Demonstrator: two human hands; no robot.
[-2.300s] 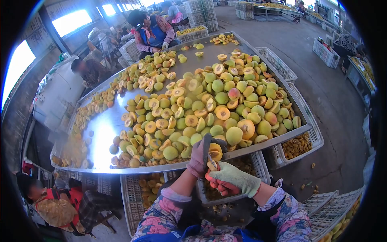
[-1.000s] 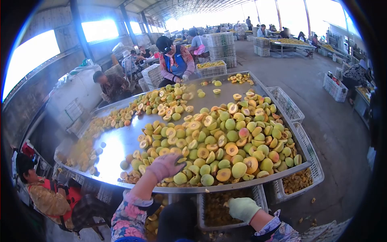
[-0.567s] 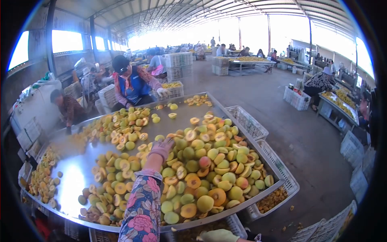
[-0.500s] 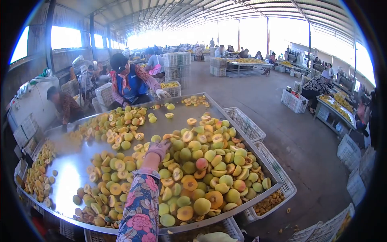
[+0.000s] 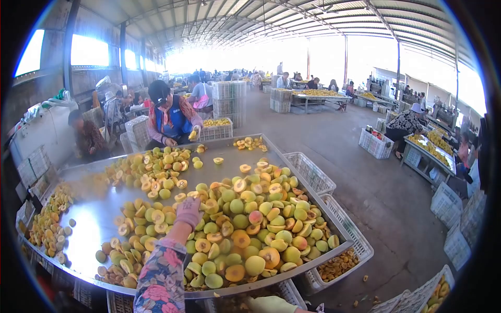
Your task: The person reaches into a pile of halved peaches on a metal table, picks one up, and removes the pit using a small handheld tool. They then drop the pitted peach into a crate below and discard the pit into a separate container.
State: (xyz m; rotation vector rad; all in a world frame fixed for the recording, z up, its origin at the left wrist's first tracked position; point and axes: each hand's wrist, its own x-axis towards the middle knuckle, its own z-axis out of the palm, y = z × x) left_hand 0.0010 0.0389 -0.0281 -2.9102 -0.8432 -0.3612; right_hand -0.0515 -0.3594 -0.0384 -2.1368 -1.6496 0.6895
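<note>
My left hand (image 5: 189, 213), in a pink glove below a floral sleeve (image 5: 160, 276), is at the left side of a large heap of halved yellow-green stone fruit (image 5: 250, 221), like peaches or apricots. Its fingers are curled and turned away, so whatever they hold is hidden. Some halves show brown pits or hollows. A smaller pile of fruit halves (image 5: 138, 224) lies left of my wrist. All of this rests on a metal table (image 5: 91, 219) with a raised rim. At the bottom edge a pale yellow-green glove (image 5: 274, 304), apparently my right hand, shows partly; its fingers cannot be made out.
Across the table a person in a blue vest (image 5: 175, 117) holds a fruit piece. Another person (image 5: 88, 136) sits at the far left. Crates (image 5: 311, 175) stand along the right side, one with cut fruit (image 5: 339, 265). Stacked crates (image 5: 229, 99) and other tables (image 5: 321, 96) stand farther back.
My left hand has drawn back slightly to the left and towards me, its fingers now curled. The co-worker's raised hand has moved back from the table and holds a fruit piece.
</note>
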